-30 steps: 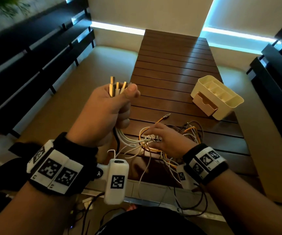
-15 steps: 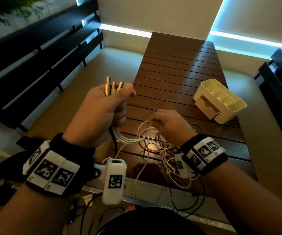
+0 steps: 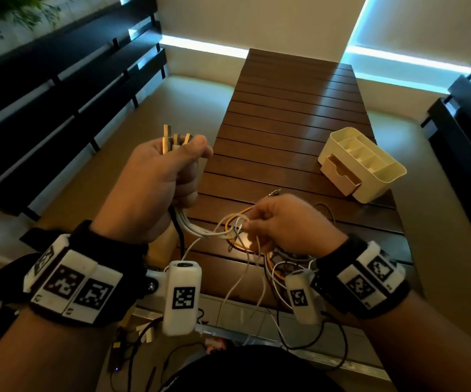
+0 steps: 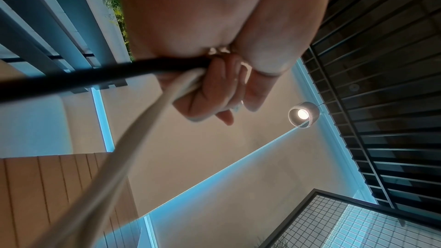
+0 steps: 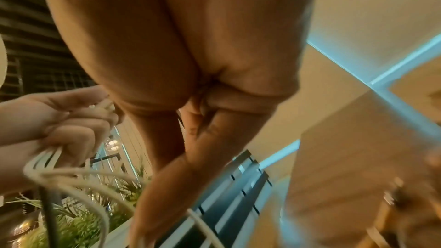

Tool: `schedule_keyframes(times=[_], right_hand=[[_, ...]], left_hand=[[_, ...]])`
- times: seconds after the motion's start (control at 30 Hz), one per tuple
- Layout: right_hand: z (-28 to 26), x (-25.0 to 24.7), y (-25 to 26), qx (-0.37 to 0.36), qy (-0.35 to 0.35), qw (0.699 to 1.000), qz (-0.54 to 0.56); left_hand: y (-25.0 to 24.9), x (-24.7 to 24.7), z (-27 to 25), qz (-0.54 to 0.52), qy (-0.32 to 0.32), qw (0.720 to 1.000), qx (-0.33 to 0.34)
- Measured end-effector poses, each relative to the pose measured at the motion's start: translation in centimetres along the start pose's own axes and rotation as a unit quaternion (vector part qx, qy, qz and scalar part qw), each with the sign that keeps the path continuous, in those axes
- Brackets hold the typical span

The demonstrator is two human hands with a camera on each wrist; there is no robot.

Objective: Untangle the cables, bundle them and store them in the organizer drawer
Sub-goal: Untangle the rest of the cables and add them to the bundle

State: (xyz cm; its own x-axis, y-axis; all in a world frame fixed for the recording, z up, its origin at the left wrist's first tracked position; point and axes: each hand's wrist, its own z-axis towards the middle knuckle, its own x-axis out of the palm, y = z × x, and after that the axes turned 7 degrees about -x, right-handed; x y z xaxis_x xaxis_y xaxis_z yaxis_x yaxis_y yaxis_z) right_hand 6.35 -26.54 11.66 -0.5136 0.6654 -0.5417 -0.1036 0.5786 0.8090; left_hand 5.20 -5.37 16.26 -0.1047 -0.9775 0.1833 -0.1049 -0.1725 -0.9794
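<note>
My left hand (image 3: 169, 176) is raised above the table's left edge and grips a bunch of cables in a fist, their plug ends (image 3: 173, 140) sticking up past my thumb. White strands and a black one (image 4: 100, 74) trail down from that fist (image 4: 214, 84). My right hand (image 3: 282, 222) hovers over the near table and pinches the white and orange cable loops (image 3: 234, 224) of the tangle. A jack plug (image 3: 274, 192) pokes out beyond its knuckles. The rest of the tangle (image 3: 274, 267) hangs below my right wrist. The cream organizer (image 3: 375, 171) sits at the right, its small drawer (image 3: 339, 175) pulled open.
The long slatted wooden table (image 3: 291, 108) runs away from me. Dark slatted benches (image 3: 59, 89) flank it on both sides. Loose black wires (image 3: 327, 349) and small items lie past the near edge. A plant (image 5: 78, 223) shows in the right wrist view.
My right hand has lifted off the tangle on the table, pulling the white and orange loops up with it. The left hand keeps its grip on the plug ends and has barely moved.
</note>
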Motion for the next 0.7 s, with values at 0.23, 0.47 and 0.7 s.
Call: schedule_keyframes(times=[0.23,0.47,0.7], right_hand=[[0.3,2.8,-5.3,0.08,0.237,0.947,-0.202],[0.1,-0.7,-4.7,-0.011,0.022,1.0,0.018],[-0.7,0.3,-5.2,-0.04,0.196,0.975,0.097]], left_hand=[[1.6,0.9,1.4,0.003,-0.015,0.999,-0.047],[5.9,3.0,1.5,0.026,0.027,0.994,-0.1],[7.3,3.9,2.1,0.014,0.053,0.993,-0.104]])
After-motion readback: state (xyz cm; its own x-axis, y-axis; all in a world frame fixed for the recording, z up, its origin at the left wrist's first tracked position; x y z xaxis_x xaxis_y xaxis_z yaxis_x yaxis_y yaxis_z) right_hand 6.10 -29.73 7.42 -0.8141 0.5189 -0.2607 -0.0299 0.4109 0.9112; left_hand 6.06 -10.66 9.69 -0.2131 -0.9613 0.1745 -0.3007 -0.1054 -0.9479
